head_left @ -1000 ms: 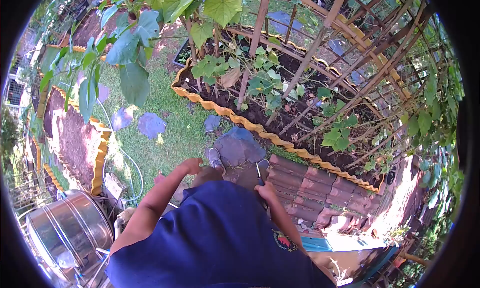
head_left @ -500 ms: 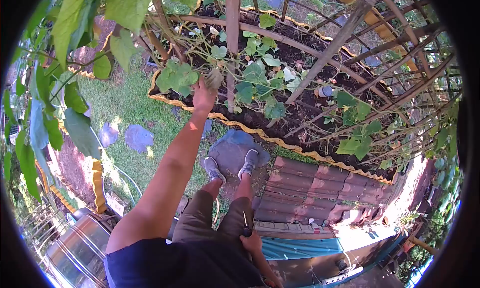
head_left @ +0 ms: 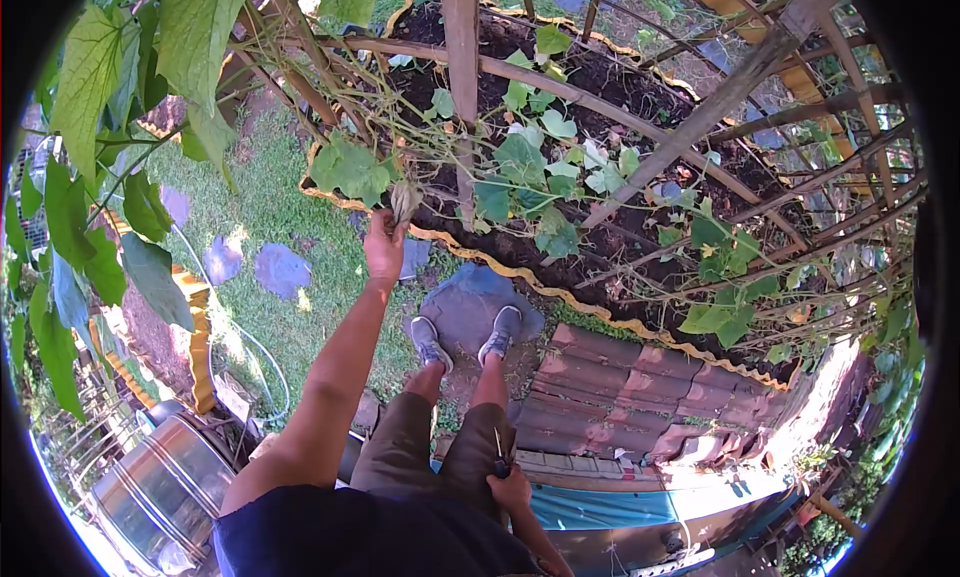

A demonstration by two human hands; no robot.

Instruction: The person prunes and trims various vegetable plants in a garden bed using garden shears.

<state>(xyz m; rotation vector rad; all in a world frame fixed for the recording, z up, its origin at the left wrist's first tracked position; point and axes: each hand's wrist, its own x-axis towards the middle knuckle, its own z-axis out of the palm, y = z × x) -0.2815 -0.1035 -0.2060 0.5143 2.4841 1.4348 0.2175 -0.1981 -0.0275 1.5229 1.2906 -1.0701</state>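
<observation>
My left hand point(head_left: 383, 245) is closed on a dry, crumpled leaf point(head_left: 404, 203) at the near edge of the garden bed, just under a broad green leaf point(head_left: 350, 169). Vine stems point(head_left: 425, 142) run from there to the right, across wooden poles. Down by my right thigh, my right hand point(head_left: 511, 488) is wrapped round the dark handle of a thin pointed tool point(head_left: 499, 457); its exact kind is hard to make out.
Yellow wavy edging point(head_left: 560, 294) borders the bed. A wooden post point(head_left: 461, 67) and a slanting pole point(head_left: 690, 117) cross it. Large leaves point(head_left: 90, 87) hang at the upper left. My feet stand on a flat stone point(head_left: 465, 312), with roof tiles point(head_left: 620, 387) to the right.
My left hand has drawn back from the vines toward me, with the dry leaf pulled the same way. My right hand still holds the tool by my thigh. The view has shifted slightly.
</observation>
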